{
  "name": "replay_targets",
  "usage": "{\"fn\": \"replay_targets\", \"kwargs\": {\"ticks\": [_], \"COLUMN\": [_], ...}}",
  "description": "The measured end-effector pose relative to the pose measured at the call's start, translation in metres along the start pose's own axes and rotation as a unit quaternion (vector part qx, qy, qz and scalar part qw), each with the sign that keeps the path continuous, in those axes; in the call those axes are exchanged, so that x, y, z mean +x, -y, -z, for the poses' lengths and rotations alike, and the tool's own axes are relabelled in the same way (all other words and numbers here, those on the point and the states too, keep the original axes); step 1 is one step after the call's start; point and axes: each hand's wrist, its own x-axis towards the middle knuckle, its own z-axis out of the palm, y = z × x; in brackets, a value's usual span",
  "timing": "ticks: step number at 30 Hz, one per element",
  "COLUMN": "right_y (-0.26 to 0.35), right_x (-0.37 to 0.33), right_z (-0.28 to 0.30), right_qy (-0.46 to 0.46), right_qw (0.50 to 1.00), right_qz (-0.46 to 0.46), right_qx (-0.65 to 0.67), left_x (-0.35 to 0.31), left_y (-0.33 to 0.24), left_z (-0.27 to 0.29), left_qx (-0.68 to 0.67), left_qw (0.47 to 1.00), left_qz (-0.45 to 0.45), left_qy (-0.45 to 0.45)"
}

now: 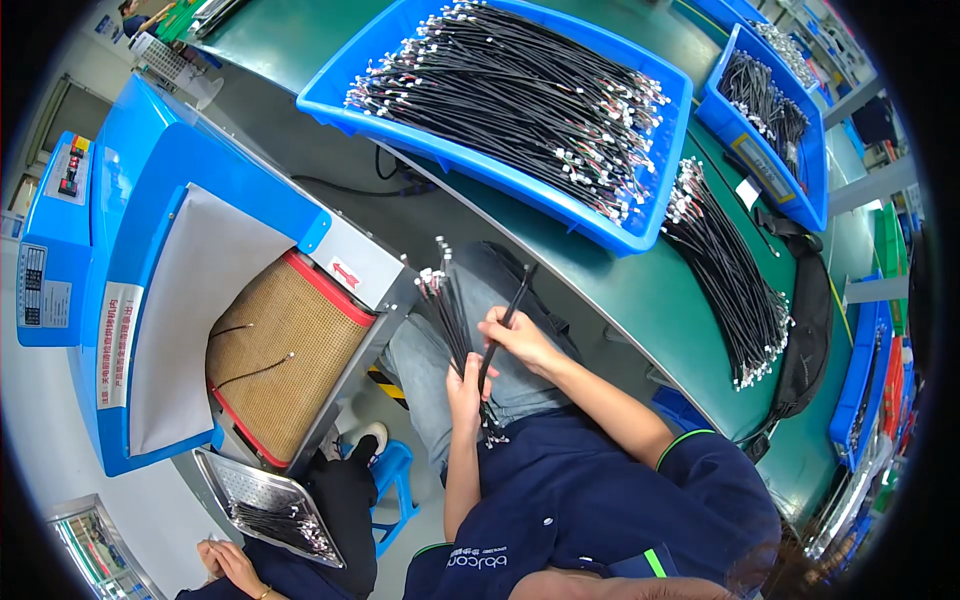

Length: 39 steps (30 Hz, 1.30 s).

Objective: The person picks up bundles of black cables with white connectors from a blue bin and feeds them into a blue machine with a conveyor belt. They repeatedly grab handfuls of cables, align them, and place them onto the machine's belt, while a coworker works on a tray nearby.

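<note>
Over my lap, my left hand (465, 393) is closed round a bundle of thin black cables (452, 318) with small white connectors at the ends. The bundle stands slanted, its upper ends fanning apart and its lower ends showing below my hand. Just to the right, my right hand (518, 338) pinches a black cable length (519, 288), which slants down toward my left fingers. Whether it is one cable or a few together I cannot tell. On the left, the brown mesh conveyor belt (290, 350) of a blue machine carries two separate black cables (262, 371).
A large blue bin (420, 145) heaped with cables stands on the green table (600, 290). A cable pile (725, 275) and a black strap bag (805, 330) lie beside it. At lower left, a person's hands (232, 566) are near a metal tray (235, 470) of cables and a blue stool (397, 490).
</note>
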Motion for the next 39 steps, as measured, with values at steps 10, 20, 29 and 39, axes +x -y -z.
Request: {"fn": "replay_targets", "kwargs": {"ticks": [10,20,29,39], "right_y": [0.004,0.006,0.01,0.007], "right_x": [0.001,-0.002,-0.005,-0.006], "right_z": [-0.006,-0.008,-0.012,-0.008], "right_qy": [-0.013,-0.036,0.006,0.014], "right_qw": [0.998,0.998,1.0,0.998], "right_qz": [0.042,-0.008,0.017,0.024], "right_qx": [-0.034,-0.052,-0.026,-0.048], "left_x": [-0.001,-0.001,0.0,-0.001], "left_y": [0.002,0.006,0.006,0.001], "left_z": [0.001,0.002,0.004,0.004], "left_qx": [-0.016,-0.002,0.051,0.063], "left_qw": [1.0,1.0,0.998,0.997], "left_qz": [-0.008,-0.012,-0.028,-0.021], "left_qy": [-0.014,-0.019,-0.007,0.025]}}
